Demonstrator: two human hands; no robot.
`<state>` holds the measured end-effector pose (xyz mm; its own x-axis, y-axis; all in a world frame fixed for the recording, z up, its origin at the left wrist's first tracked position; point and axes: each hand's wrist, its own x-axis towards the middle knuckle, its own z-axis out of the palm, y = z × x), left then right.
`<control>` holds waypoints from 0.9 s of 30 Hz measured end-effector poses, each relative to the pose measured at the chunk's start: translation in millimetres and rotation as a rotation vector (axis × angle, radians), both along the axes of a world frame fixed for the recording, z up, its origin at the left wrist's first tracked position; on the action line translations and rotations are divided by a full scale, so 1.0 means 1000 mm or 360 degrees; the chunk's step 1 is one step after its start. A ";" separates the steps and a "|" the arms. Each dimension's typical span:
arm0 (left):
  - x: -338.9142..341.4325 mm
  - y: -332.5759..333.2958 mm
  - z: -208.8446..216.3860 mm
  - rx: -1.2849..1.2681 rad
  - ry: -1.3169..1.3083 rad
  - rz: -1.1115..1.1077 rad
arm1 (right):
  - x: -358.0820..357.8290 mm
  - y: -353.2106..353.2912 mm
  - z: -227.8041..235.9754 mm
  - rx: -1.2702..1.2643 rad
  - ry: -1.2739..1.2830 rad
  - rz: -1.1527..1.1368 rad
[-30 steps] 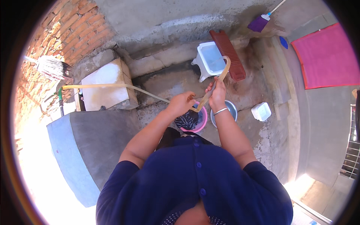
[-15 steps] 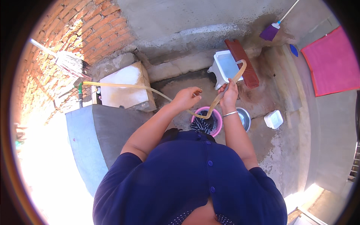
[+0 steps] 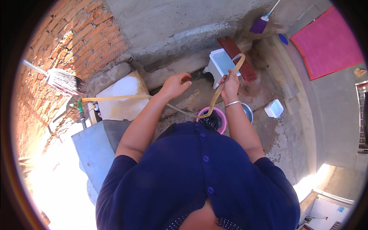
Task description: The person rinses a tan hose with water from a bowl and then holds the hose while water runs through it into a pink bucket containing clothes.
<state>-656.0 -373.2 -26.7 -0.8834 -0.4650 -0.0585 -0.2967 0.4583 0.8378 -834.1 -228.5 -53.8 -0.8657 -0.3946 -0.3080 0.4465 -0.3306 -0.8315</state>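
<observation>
My right hand [image 3: 230, 89], with a bangle at its wrist, is closed round a yellowish hose [image 3: 213, 105]. Above that hand the hose bends over toward a white tub [image 3: 217, 69] with water in it. The other way, it dips past a pink basin [image 3: 221, 123], passes behind my left forearm and reaches a green tap fitting [image 3: 80, 105]. Dark patterned cloth [image 3: 209, 122] lies in the basin, partly hidden by my body. My left hand [image 3: 177, 85] hovers left of the tub, fingers loosely curled and apart, with nothing seen in it.
A ridged reddish-brown board [image 3: 245, 69] lies against the tub. Right of the pink basin are a metal bowl [image 3: 248, 113] and a small white container [image 3: 274, 109]. A pale block [image 3: 122, 86], a mop [image 3: 65, 81] and a brick wall stand left; a purple broom [image 3: 259, 25] is far right.
The whole view has shifted somewhat. My left hand has moved up and left, its fingers more curled. My right hand still grips the hose, whose end stays over the tub.
</observation>
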 end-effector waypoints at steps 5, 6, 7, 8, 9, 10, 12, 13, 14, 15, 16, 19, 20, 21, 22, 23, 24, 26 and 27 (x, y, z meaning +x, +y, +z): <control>0.009 -0.007 0.004 -0.0045 -0.0030 0.0014 | 0.004 -0.009 0.002 -0.0017 0.0047 0.0003; 0.015 -0.013 0.007 -0.0130 -0.0087 0.0028 | 0.006 -0.009 0.001 0.0009 0.0041 0.0002; 0.025 -0.028 0.014 -0.0227 -0.0154 0.0065 | 0.006 -0.011 0.000 0.0023 0.0028 0.0025; 0.032 -0.043 0.018 -0.0321 -0.0224 0.0109 | 0.005 -0.011 0.000 0.0036 0.0016 0.0056; 0.043 -0.067 0.022 -0.0436 -0.0335 0.0207 | 0.003 -0.010 -0.001 -0.0003 0.0048 0.0076; 0.058 -0.094 0.027 -0.0642 -0.0394 0.0313 | 0.004 -0.011 0.003 -0.0016 0.0066 0.0083; 0.097 -0.150 0.051 -0.0806 -0.0775 0.0449 | -0.001 -0.014 0.002 -0.0051 0.0010 0.0051; 0.122 -0.180 0.057 -0.0867 -0.1148 0.0592 | -0.003 -0.017 -0.003 -0.0049 0.0022 0.0063; 0.145 -0.197 0.086 -0.0717 -0.1329 0.0761 | -0.006 -0.018 -0.004 -0.0080 -0.0010 0.0057; 0.183 -0.211 0.097 -0.0876 -0.1369 0.0873 | -0.004 -0.020 -0.004 -0.0090 -0.0036 0.0047; 0.227 -0.221 0.106 -0.1042 -0.1403 0.0970 | 0.002 -0.025 -0.005 -0.0084 -0.0064 0.0089; 0.324 -0.223 0.116 -0.0931 -0.1564 0.1410 | 0.014 -0.034 -0.007 -0.0044 -0.0099 0.0155; 0.341 -0.224 0.112 -0.0920 -0.1576 0.1431 | 0.016 -0.035 -0.008 -0.0017 -0.0089 0.0168; 0.337 -0.237 0.099 -0.0899 -0.1556 0.1398 | 0.012 -0.034 -0.007 0.0001 -0.0054 0.0120; 0.346 -0.235 0.091 -0.0839 -0.1563 0.1411 | 0.012 -0.035 -0.010 0.0048 -0.0022 0.0116; 0.351 -0.237 0.084 -0.0792 -0.1572 0.1413 | 0.011 -0.033 -0.014 0.0045 -0.0050 0.0118; 0.357 -0.238 0.080 -0.0747 -0.1583 0.1416 | 0.008 -0.034 -0.016 0.0036 -0.0075 0.0119; 0.371 -0.241 0.075 -0.0680 -0.1619 0.1408 | 0.006 -0.032 -0.022 0.0011 -0.0104 0.0148; 0.366 -0.254 0.066 -0.0651 -0.1599 0.1360 | 0.004 -0.028 -0.022 0.0021 -0.0094 0.0107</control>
<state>-290.1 -627.2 38.8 0.0223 -0.9744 -0.2237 -0.9987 -0.0113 -0.0504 -829.9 -256.9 -75.5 -0.8178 -0.4464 -0.3632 0.5154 -0.2874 -0.8073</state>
